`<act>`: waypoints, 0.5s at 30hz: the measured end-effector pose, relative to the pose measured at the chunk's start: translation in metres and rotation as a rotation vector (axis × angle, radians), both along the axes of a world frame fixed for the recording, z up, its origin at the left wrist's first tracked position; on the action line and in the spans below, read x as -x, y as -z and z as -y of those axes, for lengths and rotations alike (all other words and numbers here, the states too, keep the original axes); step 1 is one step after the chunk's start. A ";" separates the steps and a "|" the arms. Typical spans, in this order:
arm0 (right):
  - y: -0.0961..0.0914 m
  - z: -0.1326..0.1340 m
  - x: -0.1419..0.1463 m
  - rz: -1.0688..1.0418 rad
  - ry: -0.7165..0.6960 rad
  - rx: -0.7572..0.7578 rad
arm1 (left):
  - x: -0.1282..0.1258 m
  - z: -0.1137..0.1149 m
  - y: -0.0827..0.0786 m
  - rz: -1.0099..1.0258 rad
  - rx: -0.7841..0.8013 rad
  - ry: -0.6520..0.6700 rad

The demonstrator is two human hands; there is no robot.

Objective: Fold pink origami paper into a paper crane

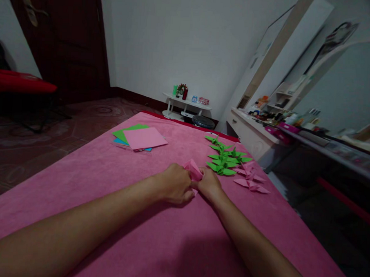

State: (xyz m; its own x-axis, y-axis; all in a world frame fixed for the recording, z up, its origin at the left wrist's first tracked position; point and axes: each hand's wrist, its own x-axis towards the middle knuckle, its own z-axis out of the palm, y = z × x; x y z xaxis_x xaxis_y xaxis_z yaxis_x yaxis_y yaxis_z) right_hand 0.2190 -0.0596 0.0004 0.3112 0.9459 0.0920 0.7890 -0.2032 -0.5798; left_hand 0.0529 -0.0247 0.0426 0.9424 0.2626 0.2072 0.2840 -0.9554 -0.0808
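Note:
A small piece of folded pink paper (192,170) is pinched between both my hands over the pink cloth (115,192). My left hand (174,183) grips its left side with fingers curled closed. My right hand (209,183) holds its right side, fingers also closed. Part of the paper is hidden between my hands. Just to the right lie several folded green paper cranes (224,156) and a few pink ones (250,179).
A stack of flat paper sheets (142,138), pink on top of green and blue, lies at the far left of the cloth. A cluttered dresser (258,133) stands to the right, a low white shelf (186,104) by the back wall, and a dark door (63,39) at the far left.

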 end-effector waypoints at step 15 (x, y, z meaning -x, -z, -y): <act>0.010 -0.010 -0.008 -0.426 0.095 -0.305 | 0.006 -0.018 -0.019 0.544 0.115 -0.294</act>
